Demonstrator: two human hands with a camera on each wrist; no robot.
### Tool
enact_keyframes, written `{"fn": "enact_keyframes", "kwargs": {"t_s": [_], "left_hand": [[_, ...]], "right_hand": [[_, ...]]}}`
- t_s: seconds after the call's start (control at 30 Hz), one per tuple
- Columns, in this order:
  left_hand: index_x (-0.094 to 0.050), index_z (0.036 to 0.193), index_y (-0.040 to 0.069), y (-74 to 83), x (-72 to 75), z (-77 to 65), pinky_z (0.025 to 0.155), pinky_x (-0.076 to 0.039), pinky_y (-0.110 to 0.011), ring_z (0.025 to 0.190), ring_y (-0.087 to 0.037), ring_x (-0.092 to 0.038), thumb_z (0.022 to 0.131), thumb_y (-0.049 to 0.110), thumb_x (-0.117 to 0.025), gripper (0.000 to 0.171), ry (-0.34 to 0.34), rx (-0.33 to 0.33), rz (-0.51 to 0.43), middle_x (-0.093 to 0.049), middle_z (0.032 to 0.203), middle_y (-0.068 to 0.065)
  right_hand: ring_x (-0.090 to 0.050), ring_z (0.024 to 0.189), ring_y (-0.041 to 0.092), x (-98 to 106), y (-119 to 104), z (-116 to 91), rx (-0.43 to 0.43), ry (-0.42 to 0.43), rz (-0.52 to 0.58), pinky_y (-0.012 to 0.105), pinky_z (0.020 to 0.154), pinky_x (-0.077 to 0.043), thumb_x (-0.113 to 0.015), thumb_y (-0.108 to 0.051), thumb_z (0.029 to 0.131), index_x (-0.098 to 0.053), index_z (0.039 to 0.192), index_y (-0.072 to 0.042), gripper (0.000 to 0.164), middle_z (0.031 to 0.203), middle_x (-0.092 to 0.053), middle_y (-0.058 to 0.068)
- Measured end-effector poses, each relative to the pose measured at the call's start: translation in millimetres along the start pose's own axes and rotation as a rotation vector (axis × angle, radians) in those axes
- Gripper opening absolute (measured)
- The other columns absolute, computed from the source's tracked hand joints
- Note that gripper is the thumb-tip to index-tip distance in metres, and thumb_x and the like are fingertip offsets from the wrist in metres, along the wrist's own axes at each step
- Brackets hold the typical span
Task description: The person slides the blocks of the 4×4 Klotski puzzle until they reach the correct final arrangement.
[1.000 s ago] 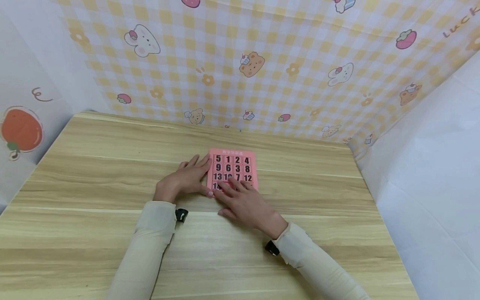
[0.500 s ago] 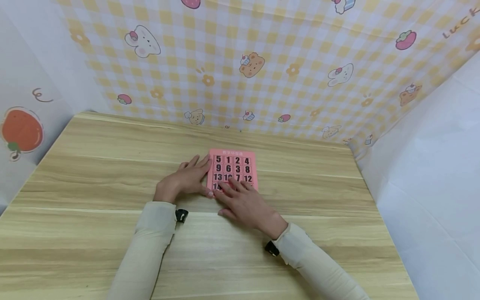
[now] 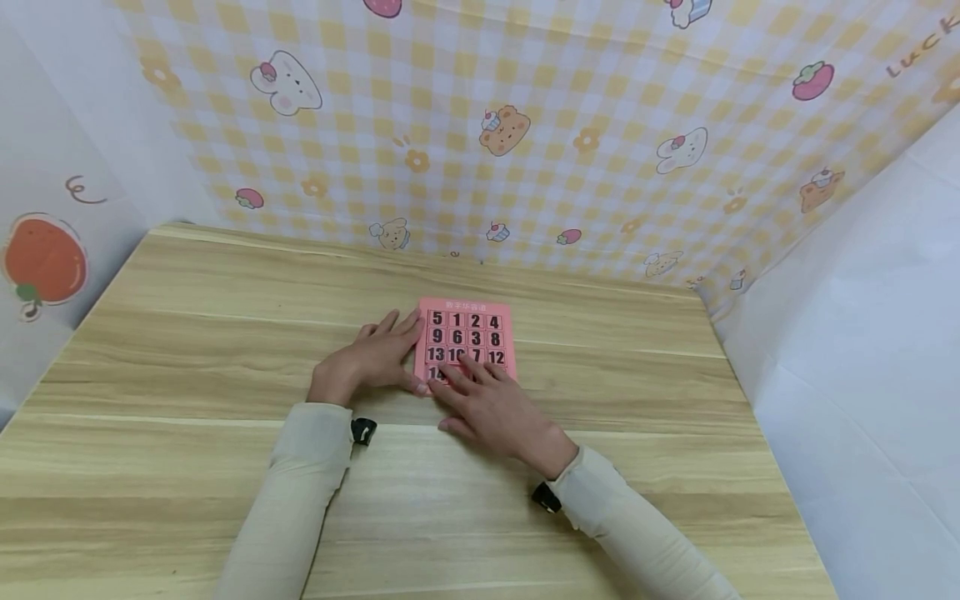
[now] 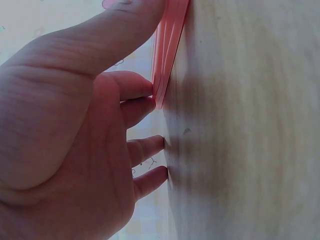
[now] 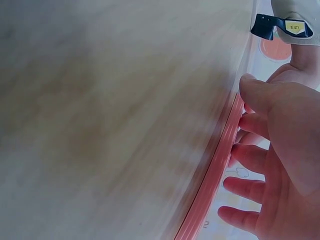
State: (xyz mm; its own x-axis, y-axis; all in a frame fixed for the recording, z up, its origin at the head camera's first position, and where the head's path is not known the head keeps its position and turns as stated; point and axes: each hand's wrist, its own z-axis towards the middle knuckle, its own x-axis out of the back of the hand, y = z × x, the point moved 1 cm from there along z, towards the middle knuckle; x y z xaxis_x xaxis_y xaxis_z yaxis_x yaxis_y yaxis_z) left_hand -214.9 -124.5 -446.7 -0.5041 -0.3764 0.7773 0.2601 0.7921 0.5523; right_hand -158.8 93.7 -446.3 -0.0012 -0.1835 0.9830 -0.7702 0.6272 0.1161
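A pink number sliding puzzle lies flat on the wooden table, its black-numbered tiles set in a grid. The top row reads 5, 1, 2, 4. My left hand touches its left side with fingers spread, the thumb at the near left corner. In the left wrist view, the outer fingers reach down to the tabletop beside the puzzle's edge. My right hand stretches over the bottom row, fingers extended and fingertips on the tiles. It hides most of that row.
The wooden table extends around the puzzle on all sides. A yellow checked cloth with cartoon prints stands behind it, and a white sheet hangs at the right. Each wrist carries a small black mount.
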Motion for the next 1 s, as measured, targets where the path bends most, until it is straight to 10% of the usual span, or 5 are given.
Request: {"fn": "enact_keyframes", "kwargs": {"t_s": [1.0], "left_hand": [[-0.012, 0.158, 0.002, 1.7, -0.4, -0.6, 0.121, -0.004, -0.059, 0.152, -0.041, 0.007, 0.081, 0.045, -0.078, 0.111, 0.01, -0.008, 0.0, 0.0, 0.167, -0.012]], "right_hand": [[-0.027, 0.149, 0.032, -2.3, 5.9, -5.8, -0.023, -0.018, 0.041, 0.053, 0.119, -0.029, -0.038, -0.054, 0.103, -0.036, 0.155, -0.027, 0.059, 0.161, -0.032, 0.001]]}}
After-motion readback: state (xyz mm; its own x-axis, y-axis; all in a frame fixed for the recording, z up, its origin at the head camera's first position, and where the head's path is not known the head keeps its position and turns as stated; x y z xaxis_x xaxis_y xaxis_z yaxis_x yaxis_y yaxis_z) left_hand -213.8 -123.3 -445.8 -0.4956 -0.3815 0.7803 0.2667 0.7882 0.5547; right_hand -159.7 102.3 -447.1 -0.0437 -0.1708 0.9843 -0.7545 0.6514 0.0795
